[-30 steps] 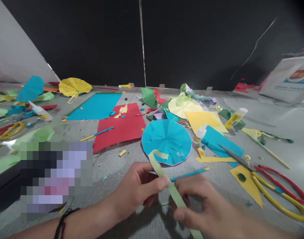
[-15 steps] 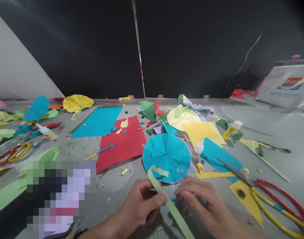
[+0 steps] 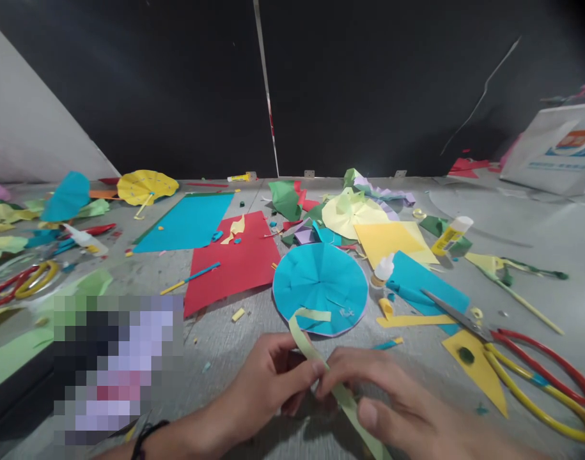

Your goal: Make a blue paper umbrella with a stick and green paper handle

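Note:
My left hand and my right hand meet low in the middle of the view, both pinched on a long light green paper strip. The strip curls up between the thumbs and runs down to the lower right under my right fingers. Just beyond the hands lies a round blue folded paper disc. A thin blue stick with a yellow tip lies on the table behind my right hand.
Red and yellow scissors lie at the right. A small glue bottle and a yellow glue stick stand beyond the disc. Red paper, blue paper, yellow paper and scraps cover the grey table. A blurred patch sits at lower left.
My right hand has closed in against my left and now pinches the strip beside it. The strip's curled end has shifted slightly. The view has tilted a little.

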{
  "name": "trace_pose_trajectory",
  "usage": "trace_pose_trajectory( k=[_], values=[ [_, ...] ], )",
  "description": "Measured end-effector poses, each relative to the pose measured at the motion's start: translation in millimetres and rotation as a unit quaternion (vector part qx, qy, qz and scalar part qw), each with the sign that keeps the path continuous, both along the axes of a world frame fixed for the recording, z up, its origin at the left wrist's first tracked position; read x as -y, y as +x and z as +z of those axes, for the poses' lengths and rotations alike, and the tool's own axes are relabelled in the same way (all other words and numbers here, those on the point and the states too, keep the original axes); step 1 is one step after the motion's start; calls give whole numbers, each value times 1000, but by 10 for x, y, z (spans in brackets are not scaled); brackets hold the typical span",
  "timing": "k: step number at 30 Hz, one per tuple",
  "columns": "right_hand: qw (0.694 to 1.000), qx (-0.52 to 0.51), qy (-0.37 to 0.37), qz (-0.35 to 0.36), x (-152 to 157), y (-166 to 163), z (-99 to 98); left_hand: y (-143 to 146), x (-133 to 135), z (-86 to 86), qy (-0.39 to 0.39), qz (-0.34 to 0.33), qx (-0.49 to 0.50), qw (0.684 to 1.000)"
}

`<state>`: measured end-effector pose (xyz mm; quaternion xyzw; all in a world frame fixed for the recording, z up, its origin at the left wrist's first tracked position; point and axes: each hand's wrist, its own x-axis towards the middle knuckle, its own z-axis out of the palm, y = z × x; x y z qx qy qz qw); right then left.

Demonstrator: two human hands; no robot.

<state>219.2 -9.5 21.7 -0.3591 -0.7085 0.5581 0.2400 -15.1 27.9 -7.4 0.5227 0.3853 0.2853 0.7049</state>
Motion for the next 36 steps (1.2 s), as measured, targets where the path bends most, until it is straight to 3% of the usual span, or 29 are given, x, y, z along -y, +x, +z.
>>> trace_pose_trajectory(
  k=[8, 18, 24, 36],
  values=[
    [999, -40, -28, 8, 44, -10, -219, 1, 27, 25, -10, -36, 21, 999],
    [996, -30, -79, -6, 47, -6, -38, 30, 28, 54, -7, -15, 10, 1000],
    [999, -28, -35, 7, 59, -1, -159, 33, 24, 48, -3, 6, 5, 1000],
    [1000, -2, 21, -19, 24, 44, -171, -27, -27, 53, 8, 8, 2, 1000]
  ],
)
